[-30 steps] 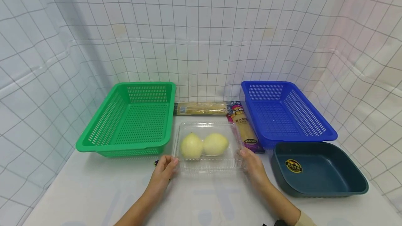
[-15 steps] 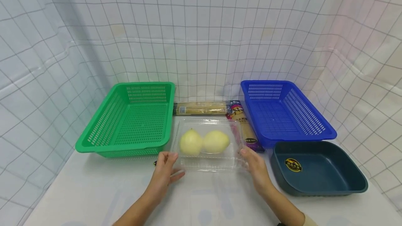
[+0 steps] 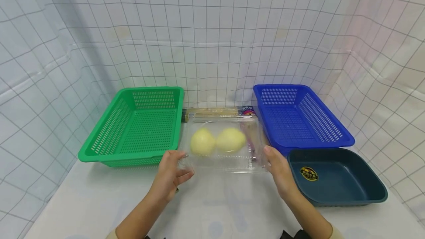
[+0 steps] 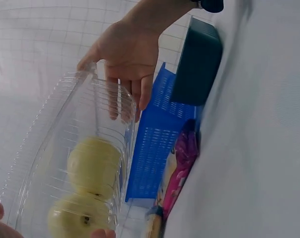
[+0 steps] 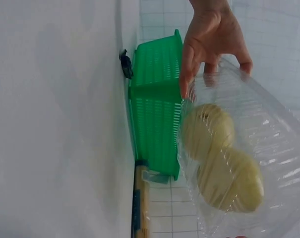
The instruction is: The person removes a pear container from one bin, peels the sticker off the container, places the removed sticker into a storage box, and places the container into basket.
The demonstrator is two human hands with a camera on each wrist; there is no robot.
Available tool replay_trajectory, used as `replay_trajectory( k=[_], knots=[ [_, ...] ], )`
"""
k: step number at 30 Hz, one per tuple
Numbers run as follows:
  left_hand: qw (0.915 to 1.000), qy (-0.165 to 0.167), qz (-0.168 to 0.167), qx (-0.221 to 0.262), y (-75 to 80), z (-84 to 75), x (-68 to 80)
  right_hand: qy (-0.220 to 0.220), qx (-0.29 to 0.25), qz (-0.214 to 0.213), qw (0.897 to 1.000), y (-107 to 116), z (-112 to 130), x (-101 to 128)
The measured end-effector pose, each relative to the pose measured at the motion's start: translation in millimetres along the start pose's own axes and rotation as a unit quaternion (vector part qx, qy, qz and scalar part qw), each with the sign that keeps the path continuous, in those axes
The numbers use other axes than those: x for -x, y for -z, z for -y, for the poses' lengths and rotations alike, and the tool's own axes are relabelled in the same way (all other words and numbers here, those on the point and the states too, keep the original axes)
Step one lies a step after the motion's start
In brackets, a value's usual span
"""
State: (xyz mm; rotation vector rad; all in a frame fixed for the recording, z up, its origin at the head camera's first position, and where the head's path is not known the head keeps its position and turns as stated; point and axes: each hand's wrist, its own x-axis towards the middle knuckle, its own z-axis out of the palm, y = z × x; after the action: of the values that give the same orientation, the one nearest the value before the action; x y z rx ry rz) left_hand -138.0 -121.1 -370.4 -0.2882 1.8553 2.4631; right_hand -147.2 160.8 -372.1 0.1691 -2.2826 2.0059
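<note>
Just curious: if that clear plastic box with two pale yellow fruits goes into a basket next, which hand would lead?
Neither, probably: left hand and right hand grip opposite ends of the clear box, midway between both baskets.

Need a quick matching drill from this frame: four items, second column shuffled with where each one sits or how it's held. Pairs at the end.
Column one:
1. clear clamshell box
2. green basket
3. dark blue tray
4. noodle packet

Column two:
A. at the table's near right corner
B. held off the table between left hand and right hand, two pears inside
C. lying at the back between the two baskets
D. on the left side of the table

Pairs: 1-B, 2-D, 3-A, 4-C
</note>
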Motion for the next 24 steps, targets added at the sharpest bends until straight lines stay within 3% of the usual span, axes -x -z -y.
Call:
replay_trajectory(
  k=[7,12,18,24],
  knots=[
    [0.9996,-0.006,0.021,0.017,6.5,-16.9,-2.0,-0.011,0.006,0.025,1.000,17,13,-23],
    [0.9979,0.008,0.064,-0.010,16.1,-27.2,-6.8,-0.024,-0.016,0.103,0.994,30,16,-42],
    [0.9906,0.020,0.134,-0.022,28.6,-34.9,-13.7,-0.070,-0.060,0.237,0.967,45,17,-57],
    [0.9818,0.028,0.186,-0.022,35.8,-38.1,-17.4,-0.082,-0.078,0.309,0.944,52,15,-63]
  ],
)
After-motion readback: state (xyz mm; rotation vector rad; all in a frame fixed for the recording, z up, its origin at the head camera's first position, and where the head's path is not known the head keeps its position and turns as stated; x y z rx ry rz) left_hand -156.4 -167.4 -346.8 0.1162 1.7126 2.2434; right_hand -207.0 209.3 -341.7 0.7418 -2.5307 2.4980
